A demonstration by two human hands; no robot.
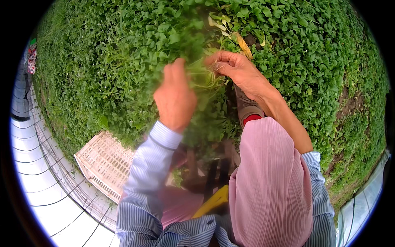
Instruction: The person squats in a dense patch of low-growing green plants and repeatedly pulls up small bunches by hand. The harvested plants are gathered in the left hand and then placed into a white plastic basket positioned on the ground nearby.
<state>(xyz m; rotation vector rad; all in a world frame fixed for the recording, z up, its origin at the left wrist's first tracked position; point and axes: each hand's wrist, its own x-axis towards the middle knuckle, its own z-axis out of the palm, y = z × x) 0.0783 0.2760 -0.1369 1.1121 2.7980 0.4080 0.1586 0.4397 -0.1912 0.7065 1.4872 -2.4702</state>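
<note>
My right hand (pixel 225 66) pinches a few thin green stems (pixel 207 76) with pale ends at the centre of the head view. My left hand (pixel 173 94), blurred, is just left of it with fingers bent and pressed together; what lies in them is hidden. Both are over a dense bed of leafy green plants (pixel 140 53). Below my right hand is my shoe (pixel 245 103) with a red sock, beside my pink-clad knee (pixel 267 173). A yellow leaf (pixel 242 43) and some pale, wilted leaves lie just beyond my right hand.
A pale slotted plastic crate (pixel 101 158) is at the lower left. White sheeting with wires (pixel 45 185) runs along the left edge, translucent sheeting (pixel 354 210) at the lower right. A yellow object (pixel 212 201) is between my legs. A patterned red-and-white object (pixel 32 59) is at the far left.
</note>
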